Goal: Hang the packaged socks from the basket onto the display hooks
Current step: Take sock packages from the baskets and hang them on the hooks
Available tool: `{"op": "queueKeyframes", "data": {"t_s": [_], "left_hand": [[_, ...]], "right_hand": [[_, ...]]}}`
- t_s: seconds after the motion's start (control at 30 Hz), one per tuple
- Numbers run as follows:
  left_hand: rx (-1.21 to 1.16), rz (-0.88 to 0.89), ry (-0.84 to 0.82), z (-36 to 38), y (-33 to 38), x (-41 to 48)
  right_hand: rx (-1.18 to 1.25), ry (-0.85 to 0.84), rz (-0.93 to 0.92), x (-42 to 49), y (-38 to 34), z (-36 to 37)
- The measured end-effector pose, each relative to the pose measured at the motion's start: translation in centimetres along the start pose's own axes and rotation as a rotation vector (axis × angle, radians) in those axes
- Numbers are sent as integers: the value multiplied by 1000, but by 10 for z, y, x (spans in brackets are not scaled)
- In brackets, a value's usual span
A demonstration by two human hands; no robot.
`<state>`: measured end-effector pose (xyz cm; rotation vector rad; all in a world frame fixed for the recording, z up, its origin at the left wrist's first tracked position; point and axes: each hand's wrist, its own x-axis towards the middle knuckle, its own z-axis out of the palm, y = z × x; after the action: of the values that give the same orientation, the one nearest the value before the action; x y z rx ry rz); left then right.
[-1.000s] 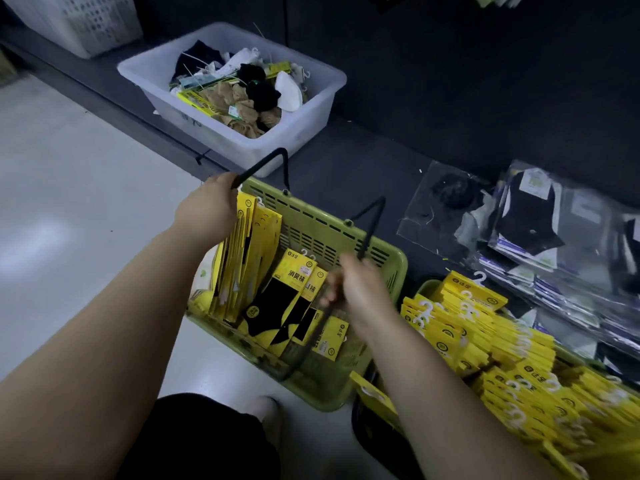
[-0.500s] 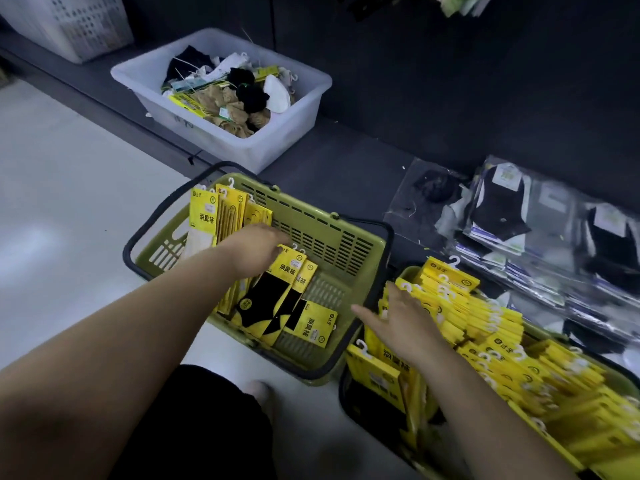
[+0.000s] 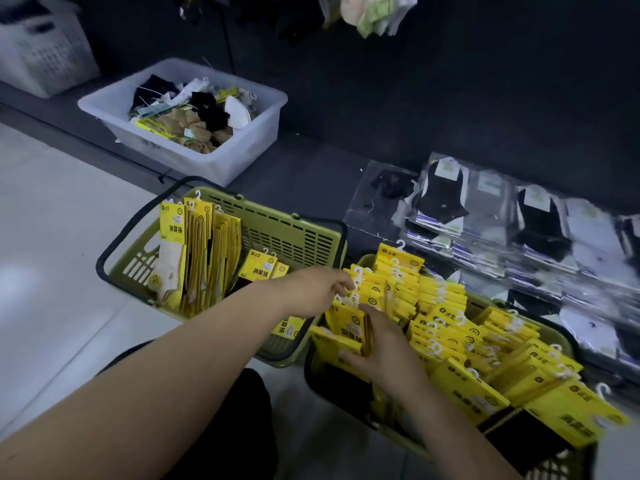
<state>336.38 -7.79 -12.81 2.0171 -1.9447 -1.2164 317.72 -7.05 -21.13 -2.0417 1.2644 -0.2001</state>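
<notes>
Two hands at the full basket of yellow sock packs

Both hands are at the near-left end of the olive-green plastic basket on the right. It is packed with rows of yellow-card sock packs, each with a small white plastic hook on top. The right hand grips a bundle of these packs. Its thumb lies on the near face and its fingers are bent over the far side, so the bundle stands upright between them. The left hand reaches across from the left with loosely bent fingers. Their tips are at the white hooks of the packs just beyond the bundle; I cannot tell if it pinches one or only touches.

Just to the left stands a second olive-green plastic basket with its black handles folded down. Some upright yellow sock packs stand against its left wall, and a few more lean in the middle, partly hidden by the left forearm. Both baskets stand on the pale floor, beside a dark low shelf. On this shelf, far left, is a white translucent plastic tub with loose socks in it. To the right lie flat socks in clear plastic wrap.
</notes>
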Motion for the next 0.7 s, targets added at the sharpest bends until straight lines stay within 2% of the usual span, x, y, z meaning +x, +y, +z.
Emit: {"op": "queueKeyframes", "data": {"t_s": [0.07, 0.13, 0.2, 0.27, 0.33, 0.4, 0.5, 0.6, 0.7], "left_hand": [[-36, -77, -4, 10, 0, -2], [-3, -136, -18, 22, 0, -3], [92, -166, -62, 32, -1, -2], [179, -159, -79, 37, -6, 3], [200, -190, -49, 37, -14, 8], [198, -237, -41, 36, -24, 11], [197, -298, -67, 38, -35, 14], [158, -275, -84, 44, -34, 18], [200, -260, -162, 47, -30, 21]], "right_hand": [[81, 93, -1, -2, 2, 4], [206, 26, 9, -4, 3, 7], [145, -32, -38, -6, 4, 15], [39, 53, -51, -1, 5, 23], [25, 166, -10, 7, 5, 22], [42, 200, 63, 13, 11, 15], [120, 196, 157, 18, 27, 2], [292, 144, 243, 25, 34, -6], [302, 74, 283, 33, 32, 0]]}}
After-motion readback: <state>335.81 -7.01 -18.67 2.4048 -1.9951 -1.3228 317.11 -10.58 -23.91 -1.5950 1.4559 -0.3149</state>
